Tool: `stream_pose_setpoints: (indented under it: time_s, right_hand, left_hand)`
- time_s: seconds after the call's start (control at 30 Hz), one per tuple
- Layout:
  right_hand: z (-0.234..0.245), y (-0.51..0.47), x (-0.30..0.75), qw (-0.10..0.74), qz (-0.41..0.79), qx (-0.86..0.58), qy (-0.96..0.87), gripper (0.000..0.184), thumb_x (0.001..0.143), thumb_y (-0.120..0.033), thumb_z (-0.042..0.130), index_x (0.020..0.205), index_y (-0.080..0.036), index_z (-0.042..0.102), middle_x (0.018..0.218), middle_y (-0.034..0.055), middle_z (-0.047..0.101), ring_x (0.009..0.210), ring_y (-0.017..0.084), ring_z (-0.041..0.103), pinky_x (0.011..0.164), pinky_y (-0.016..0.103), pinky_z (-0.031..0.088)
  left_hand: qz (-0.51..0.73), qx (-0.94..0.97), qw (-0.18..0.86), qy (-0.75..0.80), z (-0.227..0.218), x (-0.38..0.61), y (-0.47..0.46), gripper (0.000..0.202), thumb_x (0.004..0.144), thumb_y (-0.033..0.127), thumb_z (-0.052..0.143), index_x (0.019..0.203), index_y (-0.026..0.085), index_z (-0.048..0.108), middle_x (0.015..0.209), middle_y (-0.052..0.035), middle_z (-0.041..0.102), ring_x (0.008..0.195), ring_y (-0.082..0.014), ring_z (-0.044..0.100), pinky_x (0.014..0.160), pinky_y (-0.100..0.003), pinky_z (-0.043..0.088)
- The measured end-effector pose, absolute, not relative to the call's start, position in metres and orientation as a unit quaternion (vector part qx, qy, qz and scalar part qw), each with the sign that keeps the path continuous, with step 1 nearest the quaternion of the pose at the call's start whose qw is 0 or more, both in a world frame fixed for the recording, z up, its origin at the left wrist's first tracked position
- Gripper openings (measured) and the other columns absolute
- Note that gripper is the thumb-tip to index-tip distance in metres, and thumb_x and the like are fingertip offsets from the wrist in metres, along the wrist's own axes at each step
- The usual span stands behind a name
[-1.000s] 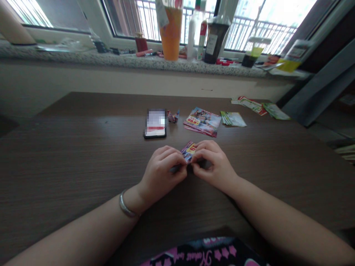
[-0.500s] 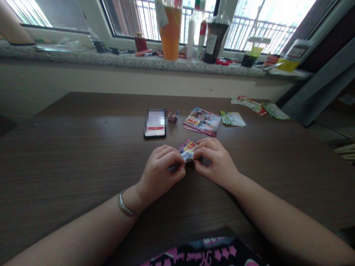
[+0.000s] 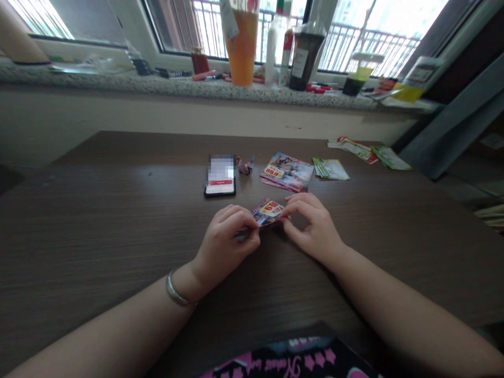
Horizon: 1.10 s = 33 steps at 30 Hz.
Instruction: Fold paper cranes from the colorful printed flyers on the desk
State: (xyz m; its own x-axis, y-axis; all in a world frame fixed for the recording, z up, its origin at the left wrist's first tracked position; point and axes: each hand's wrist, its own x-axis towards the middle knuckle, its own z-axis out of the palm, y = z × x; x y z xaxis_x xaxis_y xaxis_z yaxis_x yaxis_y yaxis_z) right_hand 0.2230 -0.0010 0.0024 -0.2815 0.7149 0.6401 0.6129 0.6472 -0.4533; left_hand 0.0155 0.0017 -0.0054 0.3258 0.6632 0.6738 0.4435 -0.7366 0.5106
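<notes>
Between my hands, just above or on the brown table, is a small piece of folded printed paper with a yellow patch and red digits. My left hand pinches its near left corner between thumb and forefinger; a silver bangle circles that wrist. With thumb and forefinger my right hand pinches the paper's right edge. Beyond them lies a stack of printed paper sheets. To its left sit a small folded paper figure and a phone with a lit, blurred screen.
Green-and-white paper slips lie right of the stack, with more slips near the table's far right corner. On the granite windowsill stand a tall orange drink cup, a dark cup and several bottles. The table meets the wall below.
My hands have drawn slightly apart, the right one moving a little to the right, so more of the folded paper shows between them. The other things have stayed where they were.
</notes>
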Motion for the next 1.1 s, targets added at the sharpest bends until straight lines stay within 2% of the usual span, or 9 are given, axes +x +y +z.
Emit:
stream_pose_setpoints:
  time_s: [0.17, 0.47, 0.63, 0.83, 0.97, 1.1]
  right_hand:
    - [0.005, -0.004, 0.223, 0.417, 0.04, -0.413, -0.809, 0.008, 0.077, -0.013, 0.061, 0.08, -0.021, 0.059, 0.08, 0.0032, 0.061, 0.08, 0.019, 0.056, 0.077, 0.036, 0.047]
    - [0.004, -0.005, 0.22, 0.35, 0.011, -0.41, -0.842, 0.008, 0.077, -0.012, 0.06, 0.078, -0.021, 0.059, 0.079, 0.0024, 0.061, 0.079, 0.019, 0.054, 0.075, 0.034, 0.045]
    - [0.005, -0.003, 0.222, 0.337, -0.001, -0.413, -0.846, 0.008, 0.075, -0.011, 0.059, 0.075, -0.019, 0.059, 0.079, 0.0032, 0.062, 0.08, 0.019, 0.054, 0.075, 0.033, 0.045]
    - [0.008, -0.003, 0.223, 0.333, -0.019, -0.428, -0.84, 0.009, 0.073, -0.01, 0.056, 0.07, -0.019, 0.057, 0.075, 0.0027, 0.06, 0.077, 0.018, 0.053, 0.073, 0.031, 0.045]
    - [0.008, -0.004, 0.224, 0.337, -0.023, -0.451, -0.826, 0.009, 0.073, -0.011, 0.056, 0.07, -0.019, 0.056, 0.073, 0.0024, 0.058, 0.075, 0.018, 0.052, 0.072, 0.03, 0.044]
    - [0.009, -0.004, 0.224, 0.345, -0.018, -0.452, -0.822, 0.009, 0.073, -0.011, 0.057, 0.07, -0.02, 0.056, 0.073, 0.0018, 0.058, 0.075, 0.018, 0.052, 0.071, 0.03, 0.044]
  left_hand:
    - [0.463, 0.811, 0.11, 0.34, -0.006, 0.015, 0.002, 0.012, 0.075, 0.007, 0.059, 0.077, 0.019, 0.059, 0.078, -0.0007, 0.061, 0.074, -0.0148, 0.059, 0.069, -0.029, 0.05]
    - [0.458, 0.827, 0.084, 0.315, -0.007, 0.015, 0.003, 0.007, 0.079, 0.011, 0.062, 0.079, 0.019, 0.062, 0.079, -0.0022, 0.063, 0.074, -0.015, 0.059, 0.069, -0.029, 0.05]
    - [0.446, 0.832, 0.09, 0.318, -0.005, 0.015, 0.005, 0.006, 0.081, 0.014, 0.064, 0.083, 0.02, 0.064, 0.084, -0.0022, 0.063, 0.082, -0.0168, 0.058, 0.079, -0.034, 0.047]
    - [0.444, 0.795, 0.162, 0.38, -0.006, 0.013, 0.007, 0.005, 0.083, 0.021, 0.064, 0.088, 0.022, 0.066, 0.098, -0.0033, 0.059, 0.097, -0.0182, 0.055, 0.09, -0.036, 0.044]
    - [0.465, 0.763, 0.199, 0.401, -0.011, 0.011, 0.011, 0.007, 0.082, 0.018, 0.062, 0.088, 0.02, 0.066, 0.102, -0.0044, 0.057, 0.1, -0.0179, 0.054, 0.093, -0.036, 0.044]
    - [0.469, 0.729, 0.252, 0.431, -0.017, 0.009, 0.017, 0.007, 0.082, 0.023, 0.061, 0.087, 0.02, 0.065, 0.103, -0.0045, 0.056, 0.099, -0.0181, 0.055, 0.083, -0.032, 0.049]
